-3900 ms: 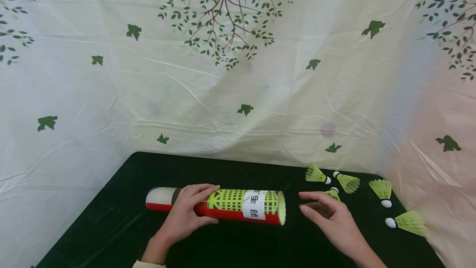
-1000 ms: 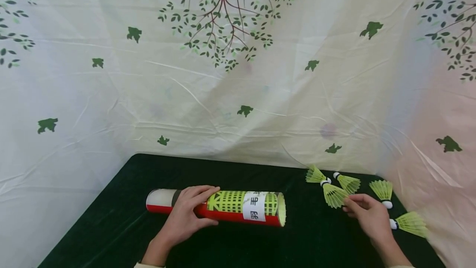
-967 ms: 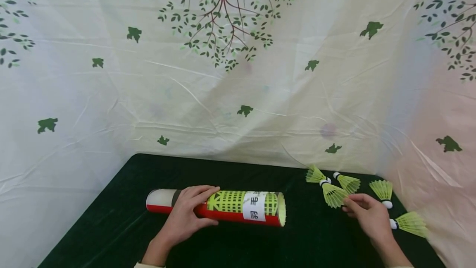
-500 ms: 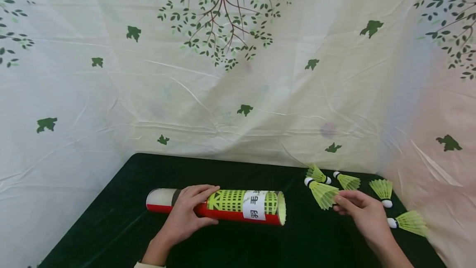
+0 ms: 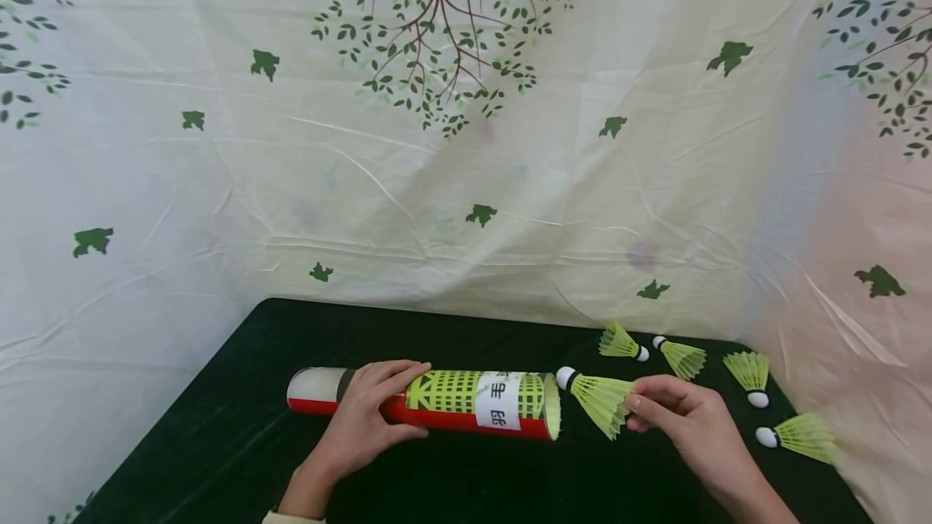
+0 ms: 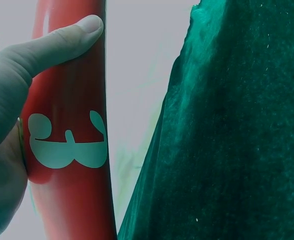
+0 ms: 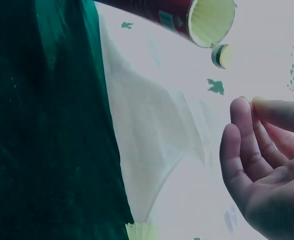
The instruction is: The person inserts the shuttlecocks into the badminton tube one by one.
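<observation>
A badminton tube (image 5: 451,404) in red, yellow-green and white lies sideways on the dark green table. My left hand (image 5: 367,407) grips it near its middle; in the left wrist view the thumb (image 6: 69,44) lies across the red wall. My right hand (image 5: 692,427) pinches a yellow-green shuttlecock (image 5: 600,401) by the skirt's edge between thumb and fingertips. Its white head points left, right at the tube's open right end. From the right wrist, the shuttlecock's head (image 7: 218,56) shows just beside the tube's mouth (image 7: 212,22), while its skirt is washed out by glare.
Several more shuttlecocks lie at the table's right: one at the back (image 5: 617,340), one beside it (image 5: 681,358), others nearer the right edge, such as the front one (image 5: 801,437). A pale printed curtain (image 5: 408,209) hangs behind the table cloth (image 5: 218,419).
My right hand, empty at first, has taken hold of a shuttlecock from the group and carried it left to the tube's mouth. The left hand and tube have stayed in place.
</observation>
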A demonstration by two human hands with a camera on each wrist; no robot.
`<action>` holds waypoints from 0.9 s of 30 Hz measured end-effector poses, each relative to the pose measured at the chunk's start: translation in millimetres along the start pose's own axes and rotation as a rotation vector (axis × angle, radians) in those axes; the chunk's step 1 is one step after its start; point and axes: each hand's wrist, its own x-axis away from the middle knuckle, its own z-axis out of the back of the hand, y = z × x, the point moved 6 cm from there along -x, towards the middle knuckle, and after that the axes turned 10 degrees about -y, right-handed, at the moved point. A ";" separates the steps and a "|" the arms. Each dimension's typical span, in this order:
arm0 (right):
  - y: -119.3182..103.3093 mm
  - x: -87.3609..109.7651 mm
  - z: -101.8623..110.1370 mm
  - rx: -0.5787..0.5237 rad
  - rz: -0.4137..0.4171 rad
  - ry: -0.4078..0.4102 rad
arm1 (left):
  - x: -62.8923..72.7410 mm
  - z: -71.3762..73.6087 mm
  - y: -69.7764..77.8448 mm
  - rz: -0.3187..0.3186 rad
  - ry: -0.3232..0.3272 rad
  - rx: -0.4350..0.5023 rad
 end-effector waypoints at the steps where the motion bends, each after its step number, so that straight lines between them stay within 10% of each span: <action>1: -0.6 0.0 -1.2 0.002 -0.002 -0.011 | 0.1 0.2 0.1 0.000 0.002 0.001; 27: -10.4 0.2 -30.2 -0.054 0.104 -0.279 | 1.3 -2.3 2.8 -0.021 -0.004 0.001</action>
